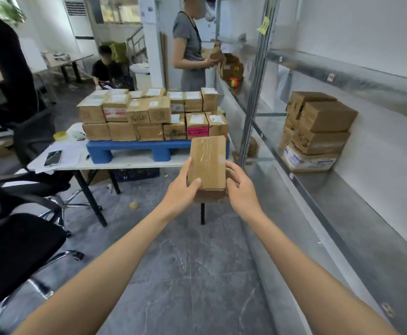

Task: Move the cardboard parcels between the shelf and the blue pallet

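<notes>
- A storeroom with a grey marbled floor (192, 257) is recorded; a white folding table (130, 162) stands ahead and a metal shelf (342, 206) runs along the right wall.
- A blue pallet (134, 147) is set on the table, and stacked parcels (149, 114) are piled on it in two layers, most bearing labels.
- A taped cardboard parcel (207, 163) is held in the air in front of the table's near edge, between the pallet and the shelf, touching neither.
- The left hand (182, 192) is closed on the parcel's left side, with the thumb laid across its top face.
- The right hand (242, 189) is cupped against the parcel's right side, fingers curled.
- A shelf stack (318, 126) of brown parcels is noted on the shelf, against the wall.
- A phone (53, 157) lies on the table left of the pallet.
- A standing person (189, 49) is seen behind the pallet, holding a brown parcel.
</notes>
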